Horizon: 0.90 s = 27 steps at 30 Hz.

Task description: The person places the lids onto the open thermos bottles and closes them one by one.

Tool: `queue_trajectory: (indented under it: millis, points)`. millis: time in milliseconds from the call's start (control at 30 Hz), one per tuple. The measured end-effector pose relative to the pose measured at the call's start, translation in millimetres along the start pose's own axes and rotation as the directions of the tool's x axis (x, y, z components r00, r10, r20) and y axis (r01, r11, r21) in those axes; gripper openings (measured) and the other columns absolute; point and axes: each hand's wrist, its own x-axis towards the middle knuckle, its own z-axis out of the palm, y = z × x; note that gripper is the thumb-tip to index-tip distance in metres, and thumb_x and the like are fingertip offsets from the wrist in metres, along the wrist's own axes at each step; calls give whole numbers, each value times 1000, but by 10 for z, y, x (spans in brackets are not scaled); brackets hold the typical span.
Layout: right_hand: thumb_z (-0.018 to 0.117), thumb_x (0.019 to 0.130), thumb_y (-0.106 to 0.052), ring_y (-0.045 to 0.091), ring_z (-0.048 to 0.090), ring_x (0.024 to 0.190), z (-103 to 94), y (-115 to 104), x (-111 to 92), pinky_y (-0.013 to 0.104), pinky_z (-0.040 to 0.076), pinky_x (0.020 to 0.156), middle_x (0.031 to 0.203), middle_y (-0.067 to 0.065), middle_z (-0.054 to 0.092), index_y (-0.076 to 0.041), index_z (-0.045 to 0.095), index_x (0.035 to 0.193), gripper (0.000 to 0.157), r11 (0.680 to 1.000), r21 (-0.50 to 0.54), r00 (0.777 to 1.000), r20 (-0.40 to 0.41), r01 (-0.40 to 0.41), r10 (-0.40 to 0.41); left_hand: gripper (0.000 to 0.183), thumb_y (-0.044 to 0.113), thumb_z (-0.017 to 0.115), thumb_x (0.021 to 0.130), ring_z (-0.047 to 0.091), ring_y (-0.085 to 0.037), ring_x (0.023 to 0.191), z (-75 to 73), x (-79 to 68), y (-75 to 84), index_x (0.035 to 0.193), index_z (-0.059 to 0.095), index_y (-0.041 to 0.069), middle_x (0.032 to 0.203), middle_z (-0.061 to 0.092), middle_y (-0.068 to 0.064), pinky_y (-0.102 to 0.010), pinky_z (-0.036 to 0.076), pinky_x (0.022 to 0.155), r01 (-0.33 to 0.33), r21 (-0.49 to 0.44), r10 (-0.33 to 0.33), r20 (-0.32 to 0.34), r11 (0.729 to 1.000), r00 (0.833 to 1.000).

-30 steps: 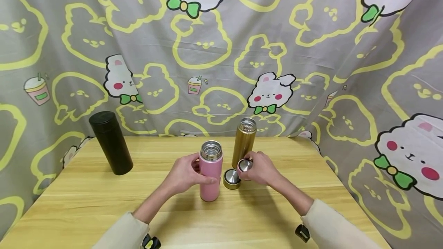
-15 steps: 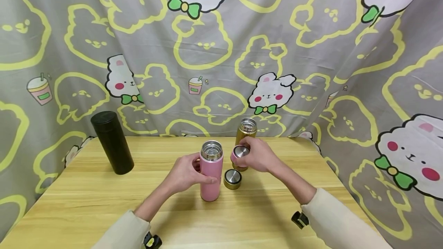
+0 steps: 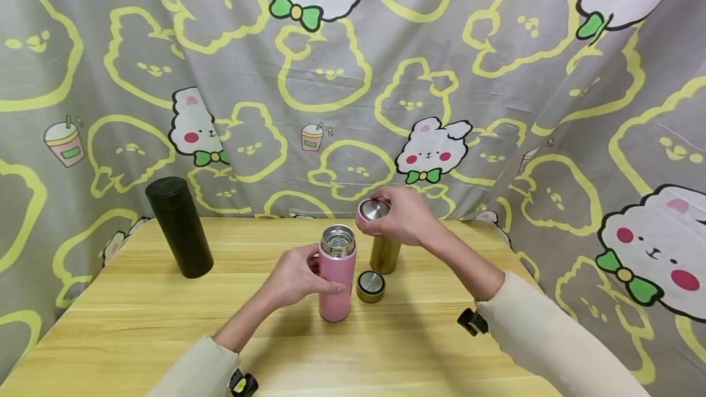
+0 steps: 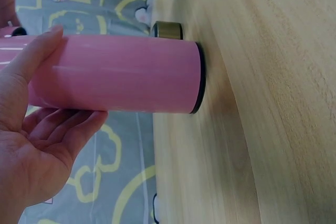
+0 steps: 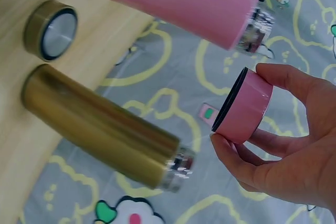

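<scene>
Pale wooden tabletop (image 3: 165, 336): left hand (image 3: 293, 277) gripping upright, uncapped pink cylindrical bottle (image 3: 337, 269); right hand (image 3: 405, 216) pinching round pink silver-faced cap (image 5: 247, 107); uncapped gold cylindrical flask (image 5: 102, 127) nearby.

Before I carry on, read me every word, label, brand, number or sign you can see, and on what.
No readable text in any view.
Pink bottle, pink lid, gold bottle, gold lid, black bottle: no lettering visible.
Curtain: cartoon prints; any marks on its cup prints too small to read.

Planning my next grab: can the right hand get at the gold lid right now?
Probably not until freed: the right hand pinches the pink lid. Otherwise the way looks open: the gold lid lies uncovered on the table.
</scene>
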Motion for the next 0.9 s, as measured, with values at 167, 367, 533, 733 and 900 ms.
queue_trajectory:
  millis: [167,367,533,733,900]
  points:
    - [84,78,-39,21,65,91,-68,-211,34,34,54,76,105,5,72,-11,70,121,53,1000,14,1000,27,-14,13,64,41,96,64,72,-11,93,-7,1,-9,117,69,19,102,76,5,-33,58,82,-5,1,4,7,1000,1000]
    - [85,78,-37,20,66,96,2,-377,48,33,55,79,111,6,71,-10,68,125,57,999,33,996,85,0,-3,63,40,96,65,72,-11,91,-8,-1,-10,118,69,20,99,77,6,-33,58,81,-12,3,12,21,1000,1000]
    - [85,77,-38,18,66,94,85,-429,35,30,55,75,110,4,72,-11,69,124,56,999,28,994,109,25,-28,62,39,96,65,72,-11,88,-11,7,-4,117,69,21,97,77,6,-33,58,79,-18,22,18,20,1000,1000]
    - [87,75,-36,18,66,94,152,-473,9,27,54,72,108,4,73,-12,71,120,53,998,24,991,120,51,-53,63,39,96,64,72,-10,91,-24,6,0,118,68,22,100,77,5,-32,58,80,-10,30,9,22,1000,1000]
    - [87,76,-36,18,65,96,175,-484,1,26,54,72,109,5,73,-12,71,119,52,998,5,990,122,65,-65,63,40,95,64,71,-10,92,-31,7,-1,118,68,23,100,77,7,-33,58,81,-5,40,4,21,999,1000]
